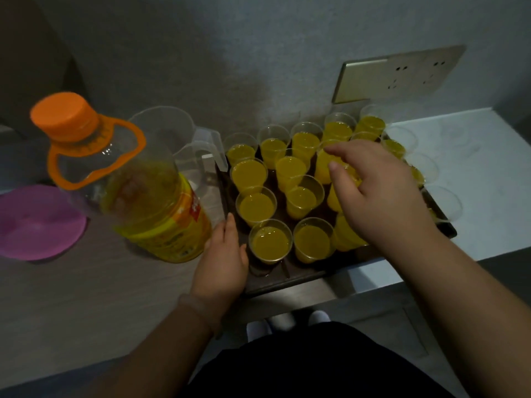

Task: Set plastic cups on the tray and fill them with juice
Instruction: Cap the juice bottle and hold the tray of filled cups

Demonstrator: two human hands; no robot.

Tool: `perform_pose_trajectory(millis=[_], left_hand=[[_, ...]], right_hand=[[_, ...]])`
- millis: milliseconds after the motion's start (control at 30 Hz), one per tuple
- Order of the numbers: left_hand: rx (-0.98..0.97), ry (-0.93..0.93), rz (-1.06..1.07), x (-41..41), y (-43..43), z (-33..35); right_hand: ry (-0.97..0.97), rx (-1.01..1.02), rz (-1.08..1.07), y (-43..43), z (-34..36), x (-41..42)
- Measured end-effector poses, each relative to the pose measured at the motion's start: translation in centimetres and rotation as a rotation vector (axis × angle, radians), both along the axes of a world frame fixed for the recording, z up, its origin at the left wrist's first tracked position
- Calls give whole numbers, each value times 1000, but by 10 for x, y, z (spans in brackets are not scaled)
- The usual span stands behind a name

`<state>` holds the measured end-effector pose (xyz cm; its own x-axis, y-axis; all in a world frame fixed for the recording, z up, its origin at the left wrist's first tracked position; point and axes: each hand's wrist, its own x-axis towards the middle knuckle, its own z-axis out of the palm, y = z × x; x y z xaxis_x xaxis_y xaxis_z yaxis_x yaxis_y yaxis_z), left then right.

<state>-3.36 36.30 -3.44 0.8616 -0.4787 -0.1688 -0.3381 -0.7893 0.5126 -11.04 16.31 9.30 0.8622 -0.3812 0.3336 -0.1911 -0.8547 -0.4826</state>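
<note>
A dark tray (290, 278) sits on the counter and carries several clear plastic cups (270, 244) filled with orange juice. My left hand (222, 261) rests against the tray's left front edge, fingers fairly straight. My right hand (373, 191) hovers over the cups in the middle and right of the tray, fingers spread and loosely bent, hiding some of them; I cannot tell if it touches a cup. A large juice bottle (135, 179) with an orange cap and handle stands left of the tray, about half full.
A clear plastic jug (186, 139) stands behind the bottle, by the tray's back left corner. A purple bowl (37, 222) lies at far left. A wall socket plate (399, 73) is behind the tray. The counter's front edge runs just below the tray.
</note>
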Motion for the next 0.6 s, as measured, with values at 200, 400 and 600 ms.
perform_pose_trajectory(millis=[200,400,600], left_hand=[[-46,-31,34,1,-5,0],[-66,-47,82,-2,-8,-2],[-77,-50,112,5,-13,-8]], right_hand=[[154,13,108,-12,-2,-1],[151,27,101,-44,0,-8],[125,48,51,-76,3,-13]])
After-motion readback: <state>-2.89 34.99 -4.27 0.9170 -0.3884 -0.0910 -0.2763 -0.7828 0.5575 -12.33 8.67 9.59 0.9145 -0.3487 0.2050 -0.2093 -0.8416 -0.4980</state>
